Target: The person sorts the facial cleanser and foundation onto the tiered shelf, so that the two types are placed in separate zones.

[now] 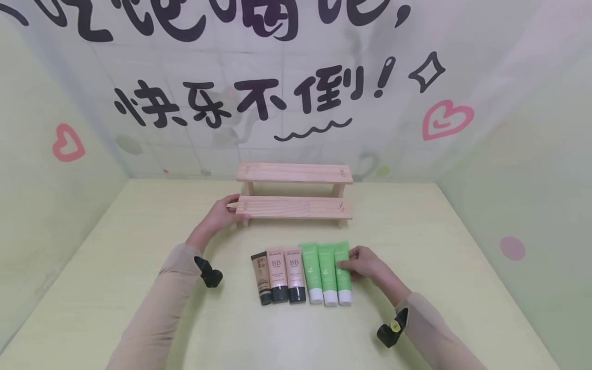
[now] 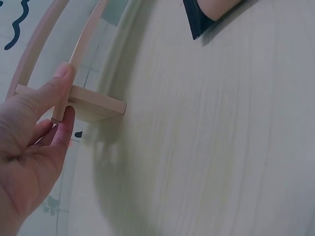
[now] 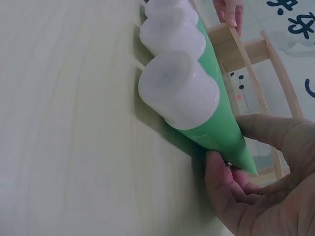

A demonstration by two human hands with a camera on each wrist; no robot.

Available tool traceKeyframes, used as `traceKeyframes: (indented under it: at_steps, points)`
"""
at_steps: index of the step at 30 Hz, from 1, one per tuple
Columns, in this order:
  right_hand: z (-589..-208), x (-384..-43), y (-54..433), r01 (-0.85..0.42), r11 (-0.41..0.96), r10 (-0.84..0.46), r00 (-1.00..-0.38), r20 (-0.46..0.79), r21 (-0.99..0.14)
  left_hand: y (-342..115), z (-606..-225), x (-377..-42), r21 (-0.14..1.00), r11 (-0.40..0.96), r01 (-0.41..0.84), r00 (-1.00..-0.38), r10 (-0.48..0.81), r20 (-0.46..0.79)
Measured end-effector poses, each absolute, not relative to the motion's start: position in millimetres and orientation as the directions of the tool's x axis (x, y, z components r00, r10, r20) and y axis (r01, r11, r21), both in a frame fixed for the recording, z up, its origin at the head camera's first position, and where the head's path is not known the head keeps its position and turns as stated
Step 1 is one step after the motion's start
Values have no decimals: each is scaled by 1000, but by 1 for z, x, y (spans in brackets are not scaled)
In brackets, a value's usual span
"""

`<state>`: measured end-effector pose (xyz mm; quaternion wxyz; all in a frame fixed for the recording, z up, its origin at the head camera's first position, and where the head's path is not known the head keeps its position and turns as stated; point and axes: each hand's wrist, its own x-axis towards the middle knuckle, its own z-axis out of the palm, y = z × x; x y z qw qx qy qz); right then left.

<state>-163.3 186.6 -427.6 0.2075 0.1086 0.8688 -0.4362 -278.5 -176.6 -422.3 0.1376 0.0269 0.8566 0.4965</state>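
My left hand (image 1: pixel 221 213) grips the left end of the lower board of a two-step wooden rack (image 1: pixel 296 207). In the left wrist view its thumb lies over the board (image 2: pixel 79 51) and the fingers curl beneath. My right hand (image 1: pixel 368 263) pinches the rightmost green tube (image 1: pixel 343 270), thumb on its upper face and fingers under its side. The right wrist view shows the tube's white cap (image 3: pixel 178 89) close over the table. Two more green tubes (image 1: pixel 327 275) lie beside it. Left of them are two pink BB tubes (image 1: pixel 278 272) and a brown tube (image 1: pixel 261 275), both kinds with black caps.
The rack stands toward the back of a pale wood-grain table (image 1: pixel 139 231). Behind it rises a wall sheet (image 1: pixel 185 149) with black lettering and pink hearts. Side panels (image 1: pixel 532 205) enclose the table. Each wrist carries a black camera (image 1: pixel 210 275).
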Motion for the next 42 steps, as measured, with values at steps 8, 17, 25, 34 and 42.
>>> traceKeyframes:
  at_steps: [8,17,25,34,42]
  points:
    - [-428,-161,190,359,566,-9,-897,-441,-742,-180,-421,-280,874,479,-80,-949,231,-214]
    - [-425,-160,191,369,564,6,-897,-443,-739,-181,-424,-276,890,453,-54,-942,273,-197]
    - [-421,-158,199,380,553,-12,-886,-463,-742,-180,-422,-273,882,467,-65,-945,255,-204]
    - [-416,-162,211,374,495,-62,-885,-461,-784,-182,-422,-272,877,477,-61,-943,261,-207]
    - [-404,-170,214,349,446,-104,-895,-434,-824,-180,-421,-274,874,483,-57,-941,266,-209]
